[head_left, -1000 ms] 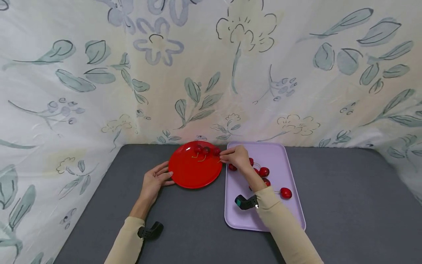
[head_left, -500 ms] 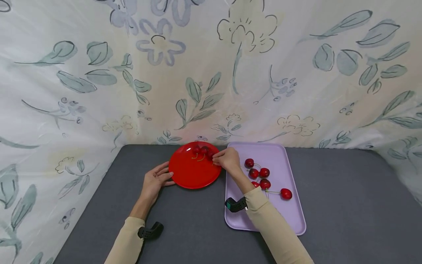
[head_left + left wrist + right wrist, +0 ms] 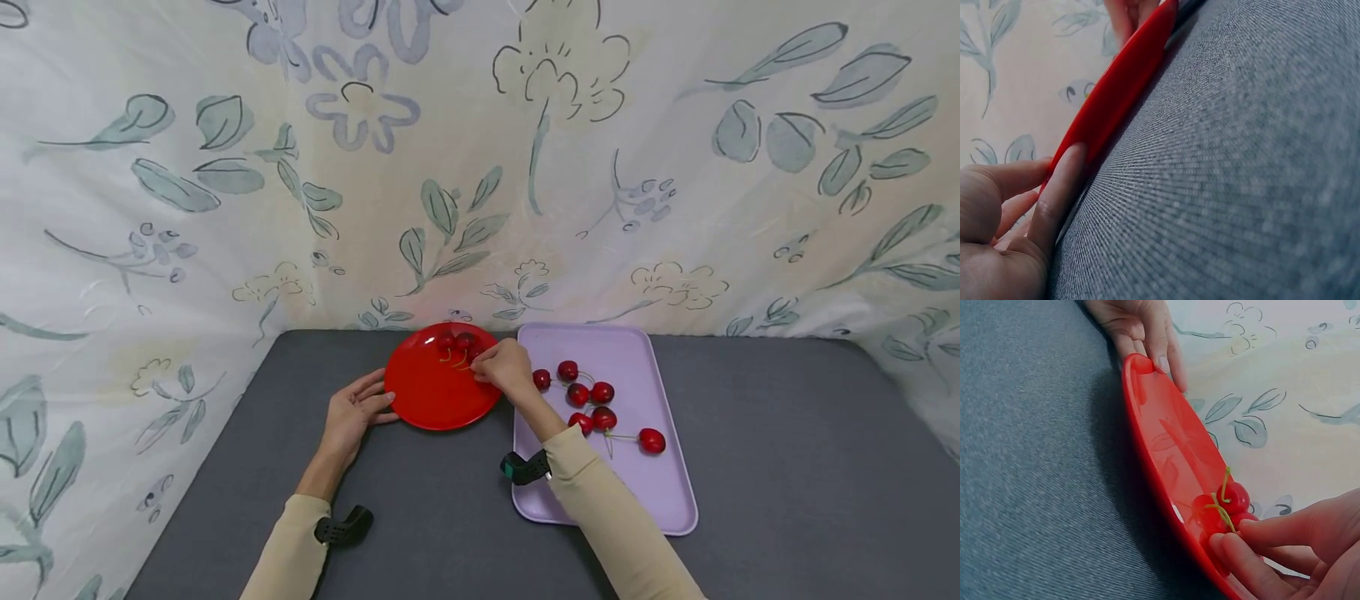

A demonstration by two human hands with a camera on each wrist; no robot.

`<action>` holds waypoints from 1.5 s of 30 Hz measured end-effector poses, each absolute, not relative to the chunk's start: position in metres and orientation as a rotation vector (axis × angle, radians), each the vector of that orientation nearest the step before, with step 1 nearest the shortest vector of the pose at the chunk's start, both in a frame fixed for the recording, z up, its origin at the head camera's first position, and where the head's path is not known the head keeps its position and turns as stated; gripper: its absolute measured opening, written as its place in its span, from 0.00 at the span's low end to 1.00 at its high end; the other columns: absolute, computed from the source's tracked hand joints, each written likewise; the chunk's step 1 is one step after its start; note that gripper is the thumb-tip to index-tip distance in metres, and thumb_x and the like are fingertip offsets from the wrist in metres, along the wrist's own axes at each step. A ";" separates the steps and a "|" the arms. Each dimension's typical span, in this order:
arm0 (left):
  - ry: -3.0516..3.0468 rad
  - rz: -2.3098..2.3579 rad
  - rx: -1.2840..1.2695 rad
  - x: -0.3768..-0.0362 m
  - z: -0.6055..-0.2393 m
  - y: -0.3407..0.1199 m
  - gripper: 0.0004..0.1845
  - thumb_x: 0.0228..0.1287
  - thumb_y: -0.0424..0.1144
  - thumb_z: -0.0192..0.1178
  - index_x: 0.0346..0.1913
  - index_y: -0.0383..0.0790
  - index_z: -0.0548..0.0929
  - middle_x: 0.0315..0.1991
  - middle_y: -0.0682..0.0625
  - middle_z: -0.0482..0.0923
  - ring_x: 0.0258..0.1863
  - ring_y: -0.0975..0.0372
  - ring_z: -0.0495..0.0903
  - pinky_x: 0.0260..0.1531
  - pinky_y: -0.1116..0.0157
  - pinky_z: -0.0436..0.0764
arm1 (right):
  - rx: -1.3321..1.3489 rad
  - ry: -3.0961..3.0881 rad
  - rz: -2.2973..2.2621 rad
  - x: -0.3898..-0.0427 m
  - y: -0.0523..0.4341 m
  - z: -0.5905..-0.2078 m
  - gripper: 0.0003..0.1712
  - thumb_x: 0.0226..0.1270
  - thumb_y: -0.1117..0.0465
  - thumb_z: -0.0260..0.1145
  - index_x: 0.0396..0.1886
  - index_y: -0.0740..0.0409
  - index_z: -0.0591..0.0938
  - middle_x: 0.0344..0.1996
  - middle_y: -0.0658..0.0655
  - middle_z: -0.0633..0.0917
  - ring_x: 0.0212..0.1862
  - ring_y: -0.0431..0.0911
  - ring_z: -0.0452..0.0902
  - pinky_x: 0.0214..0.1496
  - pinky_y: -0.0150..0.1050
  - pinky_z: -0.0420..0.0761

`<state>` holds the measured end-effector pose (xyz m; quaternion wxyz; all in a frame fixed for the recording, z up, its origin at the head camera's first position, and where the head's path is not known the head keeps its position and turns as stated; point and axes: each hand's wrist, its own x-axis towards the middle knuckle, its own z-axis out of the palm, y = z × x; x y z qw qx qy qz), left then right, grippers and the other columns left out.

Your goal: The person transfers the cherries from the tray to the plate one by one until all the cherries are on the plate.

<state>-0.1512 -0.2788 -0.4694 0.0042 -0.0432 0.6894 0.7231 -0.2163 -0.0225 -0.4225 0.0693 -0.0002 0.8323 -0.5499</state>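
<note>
My left hand holds the left rim of a round red plate, thumb and fingers at its edge. Over the plate's right side, my right hand pinches a cherry by its stem with thumb and forefinger. That cherry is right beside two others on the plate, a left cherry and a middle cherry, both with green stems. In the right wrist view, the fingertips meet close to the cherries and partly hide them. The left wrist view shows the thumb along the plate's outer side.
A lilac tray stands right of the plate, under my right forearm. Several red cherries with stems lie on it, one cherry apart on the right. A grey cloth covers the table; a floral curtain hangs behind.
My right hand has moved left from the plate's right edge, bringing its cherry up to the two others. More of the tray's cherries show. My left hand stays at the rim.
</note>
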 end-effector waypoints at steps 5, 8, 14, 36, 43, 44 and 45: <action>2.161 2.260 -0.143 -0.152 -0.469 -0.277 0.29 0.68 0.30 0.60 0.70 0.36 0.67 0.61 0.34 0.74 0.42 0.61 0.86 0.40 0.60 0.87 | 0.022 2.489 -1.638 -0.217 -0.023 -0.425 0.09 0.64 0.67 0.68 0.36 0.71 0.88 0.29 0.63 0.88 0.28 0.48 0.87 0.33 0.31 0.85; 2.166 2.251 -0.150 -0.152 -0.469 -0.277 0.29 0.68 0.30 0.60 0.70 0.36 0.67 0.61 0.34 0.73 0.42 0.61 0.85 0.40 0.60 0.87 | 0.035 2.485 -1.626 -0.216 -0.023 -0.425 0.09 0.64 0.66 0.68 0.35 0.71 0.88 0.29 0.63 0.88 0.27 0.47 0.87 0.32 0.30 0.85; 2.173 2.251 -0.162 -0.152 -0.468 -0.278 0.29 0.68 0.30 0.60 0.70 0.36 0.68 0.61 0.34 0.73 0.43 0.61 0.85 0.40 0.60 0.87 | -0.011 2.469 -1.622 -0.213 -0.020 -0.420 0.09 0.64 0.66 0.68 0.37 0.71 0.88 0.29 0.63 0.88 0.28 0.48 0.87 0.32 0.31 0.86; 2.154 2.245 -0.157 -0.153 -0.468 -0.277 0.29 0.68 0.32 0.61 0.71 0.35 0.67 0.62 0.34 0.73 0.43 0.62 0.86 0.41 0.61 0.86 | -0.401 2.626 -1.446 -0.218 0.069 -0.372 0.13 0.67 0.64 0.67 0.48 0.65 0.86 0.44 0.62 0.87 0.39 0.52 0.85 0.47 0.47 0.86; 2.158 2.238 -0.169 -0.153 -0.467 -0.279 0.30 0.68 0.33 0.61 0.71 0.35 0.67 0.62 0.35 0.73 0.43 0.62 0.86 0.41 0.61 0.86 | -0.355 2.695 -1.362 -0.221 0.101 -0.373 0.15 0.67 0.65 0.66 0.51 0.66 0.85 0.46 0.65 0.86 0.42 0.55 0.84 0.48 0.50 0.86; 2.159 2.236 -0.172 -0.153 -0.467 -0.279 0.30 0.68 0.33 0.61 0.71 0.35 0.67 0.62 0.35 0.73 0.43 0.62 0.86 0.41 0.61 0.86 | -0.350 2.709 -1.345 -0.221 0.104 -0.374 0.15 0.66 0.65 0.67 0.50 0.66 0.85 0.46 0.65 0.86 0.42 0.55 0.84 0.48 0.49 0.86; 2.163 2.233 -0.176 -0.153 -0.467 -0.278 0.29 0.68 0.33 0.61 0.71 0.35 0.67 0.62 0.35 0.73 0.43 0.62 0.86 0.41 0.61 0.86 | -0.352 2.725 -1.325 -0.221 0.107 -0.376 0.15 0.66 0.65 0.67 0.50 0.67 0.85 0.46 0.65 0.86 0.42 0.55 0.84 0.47 0.48 0.86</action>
